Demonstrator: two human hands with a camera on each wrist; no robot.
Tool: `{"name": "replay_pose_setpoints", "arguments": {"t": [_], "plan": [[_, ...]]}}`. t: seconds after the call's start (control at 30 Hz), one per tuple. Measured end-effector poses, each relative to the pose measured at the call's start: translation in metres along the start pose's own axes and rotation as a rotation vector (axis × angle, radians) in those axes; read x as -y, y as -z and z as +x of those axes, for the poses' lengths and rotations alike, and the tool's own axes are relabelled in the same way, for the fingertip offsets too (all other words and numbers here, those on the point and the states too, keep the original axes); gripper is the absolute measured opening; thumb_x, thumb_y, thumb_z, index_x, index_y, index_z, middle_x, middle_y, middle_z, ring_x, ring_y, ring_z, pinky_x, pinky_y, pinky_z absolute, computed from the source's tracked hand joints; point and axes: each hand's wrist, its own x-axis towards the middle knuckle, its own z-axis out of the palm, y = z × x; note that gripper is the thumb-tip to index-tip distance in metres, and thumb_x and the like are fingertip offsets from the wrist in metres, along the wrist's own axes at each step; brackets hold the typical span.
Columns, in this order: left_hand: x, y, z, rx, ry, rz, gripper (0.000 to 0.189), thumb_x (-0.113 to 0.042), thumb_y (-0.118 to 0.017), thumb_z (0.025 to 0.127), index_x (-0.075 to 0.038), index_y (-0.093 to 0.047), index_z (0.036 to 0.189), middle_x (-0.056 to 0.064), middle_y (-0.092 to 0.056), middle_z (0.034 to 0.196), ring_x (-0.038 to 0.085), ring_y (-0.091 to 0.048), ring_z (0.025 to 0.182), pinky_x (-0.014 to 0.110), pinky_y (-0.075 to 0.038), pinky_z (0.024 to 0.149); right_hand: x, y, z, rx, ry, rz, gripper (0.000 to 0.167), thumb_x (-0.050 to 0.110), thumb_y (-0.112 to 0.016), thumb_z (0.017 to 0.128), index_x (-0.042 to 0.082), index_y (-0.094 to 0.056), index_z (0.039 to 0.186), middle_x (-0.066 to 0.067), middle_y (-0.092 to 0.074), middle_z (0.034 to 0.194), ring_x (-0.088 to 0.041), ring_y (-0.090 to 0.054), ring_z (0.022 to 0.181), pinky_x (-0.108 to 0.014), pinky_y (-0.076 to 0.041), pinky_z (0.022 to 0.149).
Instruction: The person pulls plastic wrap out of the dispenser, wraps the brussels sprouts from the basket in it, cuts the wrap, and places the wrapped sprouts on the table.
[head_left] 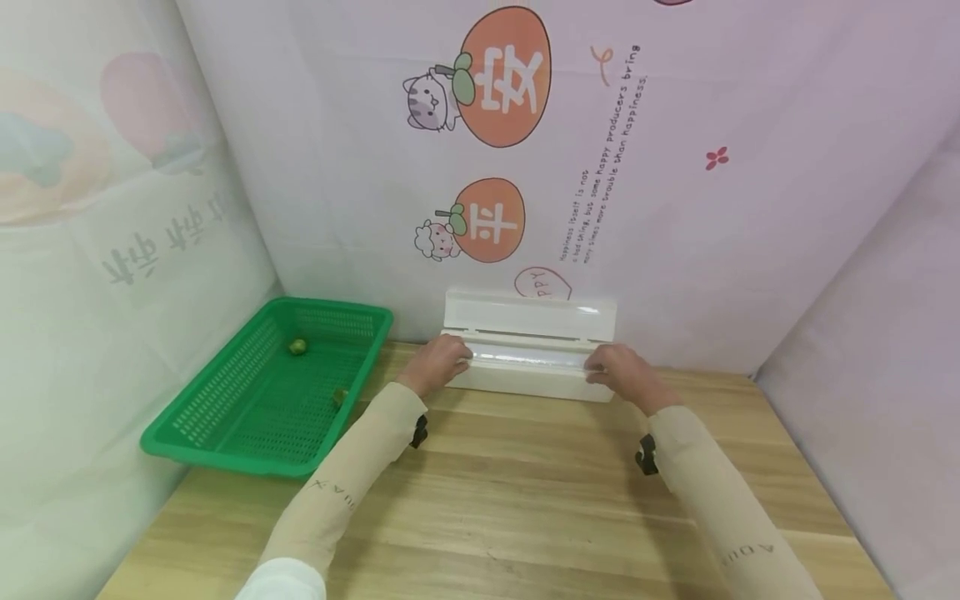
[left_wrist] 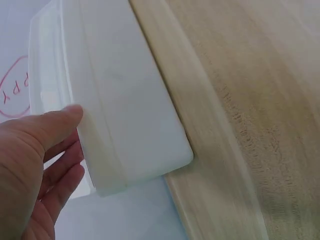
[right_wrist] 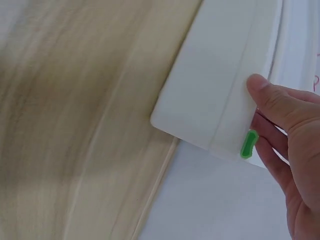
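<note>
A long white cling film dispenser [head_left: 525,380] lies on the table against the back wall, its lid [head_left: 525,315] standing up. A shiny roll of clear film [head_left: 528,356] shows inside. My left hand [head_left: 438,364] holds the dispenser's left end; in the left wrist view the thumb [left_wrist: 74,114] rests on the upper edge and the fingers curl in behind. At the opposite end my right hand [head_left: 624,372] grips likewise, thumb [right_wrist: 260,85] on the edge. Beside its fingers a small green piece [right_wrist: 249,144] sits on the dispenser's end. Whether either hand also pinches film is hidden.
A green plastic basket [head_left: 225,459] stands at the left of the wooden table [head_left: 525,492]. Two small golden-green round things, one at the back [head_left: 297,346] and another near the right side [head_left: 340,397], lie in it. Printed white cloth walls [head_left: 360,167] enclose the back and sides.
</note>
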Motion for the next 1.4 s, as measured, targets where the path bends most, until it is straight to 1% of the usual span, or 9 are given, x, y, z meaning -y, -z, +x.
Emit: {"name": "replay_pose_setpoints", "arguments": {"t": [0.1,0.2,0.33,0.5,0.63,0.87,1.0,1.23,1.4], "plan": [[0.004,-0.001,0.001,0.014,0.052,-0.139,0.01,-0.009,-0.071,0.1,-0.005,-0.08,0.099,0.008,-0.08,0.1,0.022,-0.073,0.094,0.036,-0.062,0.085,-0.002,0.004,0.002,0.031,-0.049,0.051,0.015,0.004,-0.079,0.09,-0.001,-0.078,0.104,-0.019,-0.079,0.105,-0.034,-0.075,0.098,-0.048,-0.064,0.091],[0.008,-0.002,0.003,0.011,0.114,-0.27,0.013,-0.01,-0.072,0.099,-0.004,-0.081,0.107,0.011,-0.08,0.109,0.024,-0.075,0.101,0.035,-0.063,0.09,-0.005,0.01,0.004,0.061,-0.086,0.108,0.014,0.007,-0.08,0.09,0.001,-0.08,0.103,-0.018,-0.079,0.104,-0.034,-0.075,0.097,-0.049,-0.064,0.091],[0.011,-0.004,0.005,0.0,0.154,-0.328,0.016,-0.011,-0.075,0.097,-0.003,-0.081,0.11,0.011,-0.081,0.11,0.026,-0.075,0.104,0.035,-0.063,0.092,-0.011,0.013,0.006,0.086,-0.134,0.174,0.009,0.009,-0.081,0.09,0.005,-0.082,0.098,-0.013,-0.081,0.1,-0.028,-0.075,0.094,-0.047,-0.064,0.089],[0.011,-0.004,0.006,-0.027,0.175,-0.349,0.013,-0.008,-0.075,0.096,-0.001,-0.083,0.105,0.013,-0.081,0.105,0.027,-0.075,0.1,0.037,-0.063,0.09,-0.016,0.011,0.006,0.083,-0.159,0.241,0.006,0.008,-0.08,0.09,0.007,-0.082,0.096,-0.011,-0.082,0.099,-0.023,-0.075,0.092,-0.042,-0.064,0.088],[0.01,-0.004,0.007,-0.036,0.175,-0.336,0.013,-0.007,-0.073,0.098,-0.001,-0.082,0.103,0.013,-0.081,0.103,0.026,-0.074,0.097,0.038,-0.063,0.088,-0.017,0.007,0.005,0.038,-0.127,0.252,0.003,0.005,-0.077,0.093,0.005,-0.08,0.093,-0.01,-0.081,0.095,-0.021,-0.074,0.09,-0.04,-0.064,0.087],[0.011,-0.009,0.012,-0.055,0.167,-0.284,0.012,-0.007,-0.07,0.1,-0.003,-0.081,0.098,0.01,-0.078,0.097,0.02,-0.069,0.09,0.035,-0.061,0.085,-0.014,0.0,0.007,-0.041,-0.057,0.13,0.008,0.001,-0.07,0.097,0.004,-0.074,0.09,-0.009,-0.074,0.085,-0.022,-0.068,0.083,-0.044,-0.063,0.082],[0.009,-0.012,0.013,-0.092,0.188,-0.258,0.01,-0.007,-0.069,0.101,-0.003,-0.078,0.099,0.01,-0.076,0.099,0.022,-0.069,0.094,0.036,-0.061,0.087,-0.017,-0.005,0.011,-0.07,-0.07,0.095,0.008,0.0,-0.068,0.098,0.003,-0.073,0.093,-0.008,-0.072,0.086,-0.022,-0.066,0.083,-0.045,-0.062,0.083],[0.01,-0.012,0.017,-0.117,0.222,-0.205,0.012,-0.007,-0.065,0.103,-0.005,-0.075,0.096,0.008,-0.072,0.095,0.018,-0.064,0.088,0.031,-0.059,0.08,-0.016,-0.002,0.011,-0.121,-0.106,0.085,0.012,0.001,-0.061,0.103,-0.001,-0.073,0.103,-0.016,-0.073,0.098,-0.031,-0.069,0.094,-0.051,-0.061,0.091],[0.01,-0.009,0.017,-0.151,0.206,-0.196,0.012,-0.006,-0.064,0.104,-0.002,-0.075,0.099,0.01,-0.071,0.097,0.02,-0.065,0.091,0.032,-0.06,0.082,-0.012,0.002,0.01,-0.16,-0.123,0.071,0.012,0.001,-0.061,0.103,-0.002,-0.072,0.106,-0.018,-0.073,0.102,-0.035,-0.07,0.099,-0.053,-0.06,0.093]]}}
